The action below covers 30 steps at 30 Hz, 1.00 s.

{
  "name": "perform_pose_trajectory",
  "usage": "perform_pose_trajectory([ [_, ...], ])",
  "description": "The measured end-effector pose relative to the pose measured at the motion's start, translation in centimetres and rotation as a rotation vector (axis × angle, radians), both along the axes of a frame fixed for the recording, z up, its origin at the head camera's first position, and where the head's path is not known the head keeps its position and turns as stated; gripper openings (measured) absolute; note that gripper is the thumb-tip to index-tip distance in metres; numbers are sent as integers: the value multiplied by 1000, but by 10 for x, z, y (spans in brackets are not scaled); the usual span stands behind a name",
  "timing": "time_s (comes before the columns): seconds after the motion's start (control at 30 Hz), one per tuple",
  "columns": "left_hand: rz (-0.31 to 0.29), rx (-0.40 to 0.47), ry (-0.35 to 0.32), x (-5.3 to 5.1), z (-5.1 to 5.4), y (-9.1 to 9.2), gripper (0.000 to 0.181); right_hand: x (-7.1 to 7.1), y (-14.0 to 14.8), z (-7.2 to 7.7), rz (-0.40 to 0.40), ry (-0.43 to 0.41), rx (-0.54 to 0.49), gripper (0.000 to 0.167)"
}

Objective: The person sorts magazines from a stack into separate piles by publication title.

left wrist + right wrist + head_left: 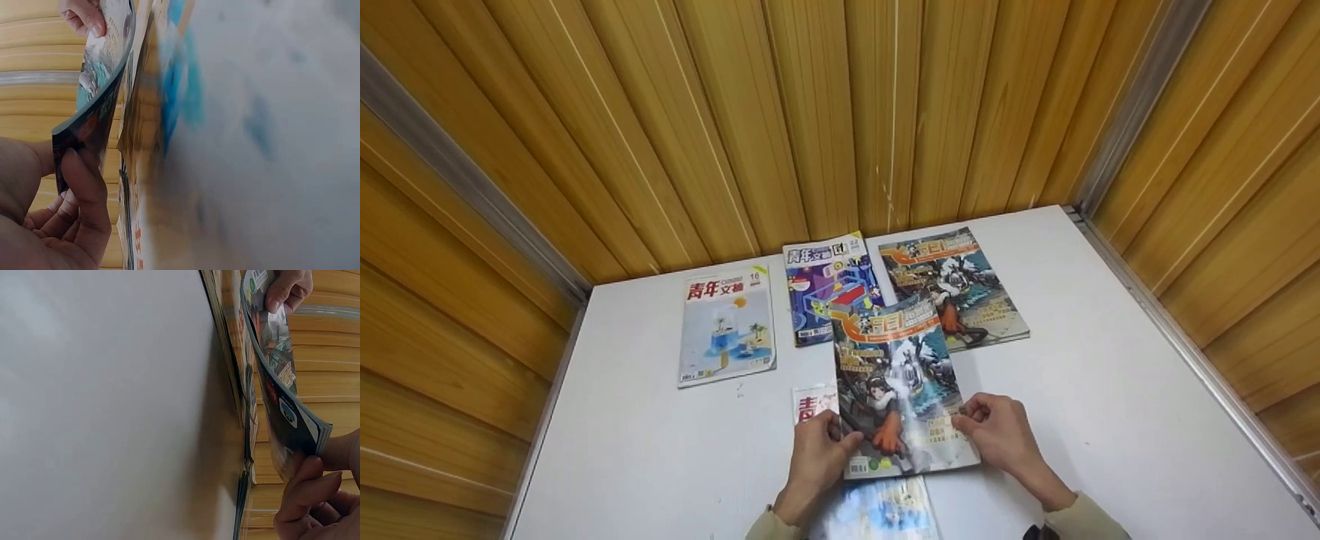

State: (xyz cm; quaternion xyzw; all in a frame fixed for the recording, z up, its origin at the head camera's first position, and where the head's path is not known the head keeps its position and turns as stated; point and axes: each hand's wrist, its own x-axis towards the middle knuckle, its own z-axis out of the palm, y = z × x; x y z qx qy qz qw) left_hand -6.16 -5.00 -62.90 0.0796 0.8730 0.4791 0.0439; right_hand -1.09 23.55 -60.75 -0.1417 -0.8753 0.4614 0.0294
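Observation:
Both hands hold a magazine with an orange title and an illustrated cover, raised above the white table. The left hand pinches its lower left edge, thumb on the cover and fingers beneath. At the lower right edge, the right hand pinches it the same way. In the right wrist view the held magazine bows, and its dark back cover shows. Under it lies a magazine with a red title, mostly hidden; a pale blue cover shows below the held one.
A red-titled magazine lies at the left of the white table. Behind the held magazine lie a purple magazine and another with the same illustrated cover. Wood-patterned panels stand around the table.

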Motion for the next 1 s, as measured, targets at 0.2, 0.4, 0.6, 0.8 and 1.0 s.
perform_pose_trajectory([
  [0.2, -24, 8, 68, -11, 11, 14, 29, -10, 12, -5, -9, 56, 31, 18],
  [0.4, -62, 0, 139, -36, -7, 32, 37, -20, 25, -8, -20, 90, 53, 15],
  [0.6, -63, -56, 160, -63, -20, 51, 33, -36, 40, -10, -23, 95, 84, 13],
  [0.8, -80, -125, 96, -92, -23, 74, 23, -60, 59, -12, -15, 127, 148, 14],
  [1.0, -75, -166, 100, -130, -46, 97, 26, -89, 79, -12, 0, 182, 215, 17],
])
